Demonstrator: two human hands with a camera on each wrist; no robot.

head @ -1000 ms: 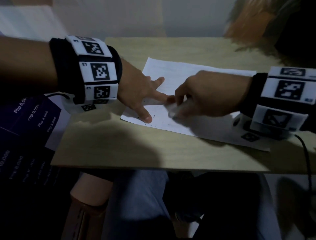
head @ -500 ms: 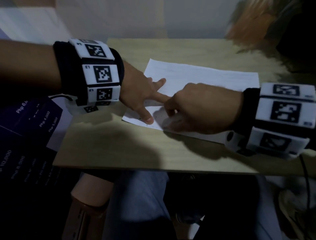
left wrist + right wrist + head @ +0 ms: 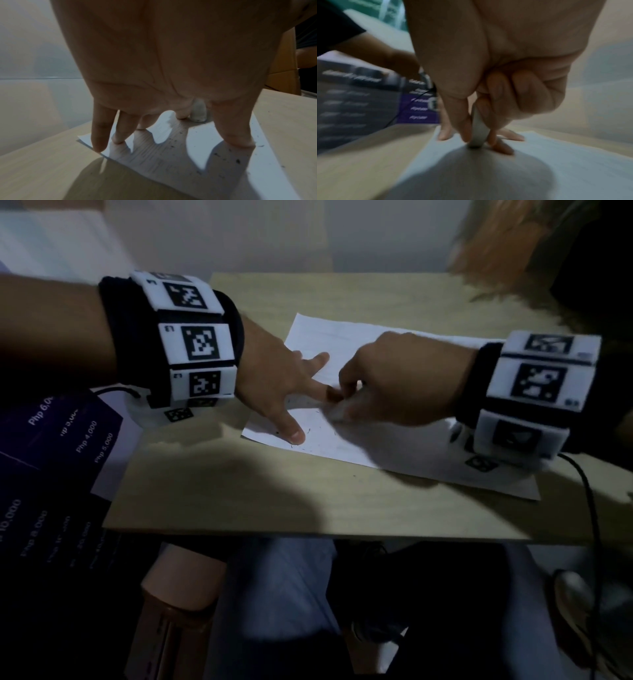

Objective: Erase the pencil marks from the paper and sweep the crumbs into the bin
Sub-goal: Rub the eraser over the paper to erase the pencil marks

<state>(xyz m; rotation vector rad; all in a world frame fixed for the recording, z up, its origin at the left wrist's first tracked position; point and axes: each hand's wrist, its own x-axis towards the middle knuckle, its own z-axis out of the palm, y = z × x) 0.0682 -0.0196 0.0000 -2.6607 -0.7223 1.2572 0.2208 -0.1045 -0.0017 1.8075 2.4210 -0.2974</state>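
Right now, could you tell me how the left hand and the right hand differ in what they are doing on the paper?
The left hand lies spread, fingers straight, pressing the paper; the right hand is curled, pinching a white eraser. The left holds nothing; the right sets the eraser's tip on the sheet. Both wear marker wristbands.

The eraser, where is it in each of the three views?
Head: eraser at centre, pinched by the right hand, blurred.
Left wrist: upper centre, seen between the left hand's fingers.
Right wrist: centre, tip on the paper.
Shared landmark: the left index fingertip beside it.
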